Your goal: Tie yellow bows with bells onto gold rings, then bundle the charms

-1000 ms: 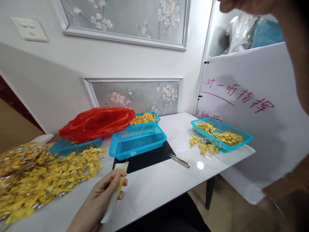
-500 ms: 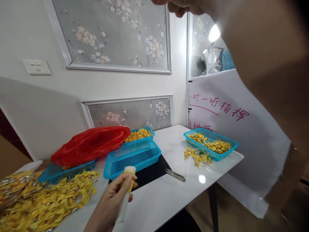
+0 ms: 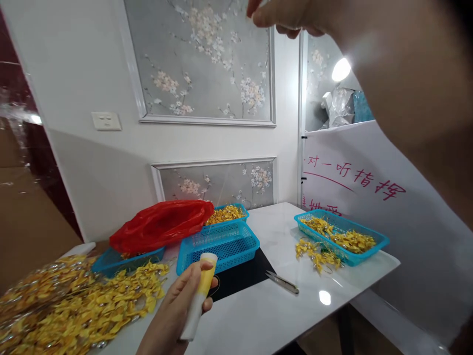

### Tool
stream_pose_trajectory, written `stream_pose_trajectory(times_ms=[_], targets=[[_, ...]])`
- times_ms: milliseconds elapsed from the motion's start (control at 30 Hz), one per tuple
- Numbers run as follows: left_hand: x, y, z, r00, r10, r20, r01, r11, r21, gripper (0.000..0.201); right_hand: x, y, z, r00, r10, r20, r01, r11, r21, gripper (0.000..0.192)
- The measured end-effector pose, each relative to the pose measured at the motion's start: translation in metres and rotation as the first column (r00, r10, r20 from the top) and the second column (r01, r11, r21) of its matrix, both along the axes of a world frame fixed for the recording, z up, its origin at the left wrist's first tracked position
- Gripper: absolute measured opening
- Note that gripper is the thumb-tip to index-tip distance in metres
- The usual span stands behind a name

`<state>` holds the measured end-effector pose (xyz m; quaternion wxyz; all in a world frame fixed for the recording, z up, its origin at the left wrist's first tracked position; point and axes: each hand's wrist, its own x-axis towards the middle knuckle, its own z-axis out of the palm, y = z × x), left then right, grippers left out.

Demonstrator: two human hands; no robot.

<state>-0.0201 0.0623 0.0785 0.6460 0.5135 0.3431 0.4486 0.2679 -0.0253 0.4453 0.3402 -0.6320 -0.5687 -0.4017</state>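
My left hand [image 3: 181, 301] is closed around a white thread spool [image 3: 195, 313] with a yellow band of winding near its upper end. The spool stands tilted above the near side of the table. High in the view, my right hand [image 3: 288, 17] is raised, thumb and forefinger pinched together. A faint thin thread [image 3: 222, 183] runs between the spool and those fingertips. Just beyond my left hand is a blue basket [image 3: 221, 246] with nothing visible inside, partly on a black mat [image 3: 240, 276]. Thread snips [image 3: 283, 282] lie to its right.
Yellow ribbon pieces [image 3: 92, 315] with silvery bits are heaped at left. A red plastic bag [image 3: 158, 224] covers part of a blue basket [image 3: 127, 264]. More yellow pieces fill a back basket [image 3: 246, 214] and a right basket [image 3: 377, 246]. A whiteboard [image 3: 369, 217] stands right of the white table.
The whole view has shifted, so things sit further right and lower. The pinched fingers of my right hand show more fully. My left hand still holds the spool.
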Motion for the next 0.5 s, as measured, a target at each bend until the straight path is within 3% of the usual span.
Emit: stream_pose_trajectory(times_ms=[167,500], targets=[[-0.014,0.004,-0.001,0.984,0.139,0.114,-0.131,0.989,-0.072,0.034,0.008,0.005,-0.016,0.998,0.057,-0.032,-0.058,0.998,-0.012,0.081],[-0.037,-0.006,0.001,0.965,0.26,0.034,-0.259,0.965,-0.028,0.034,0.033,0.039,-0.037,0.987,0.018,-0.161,-0.024,0.999,-0.039,0.082]])
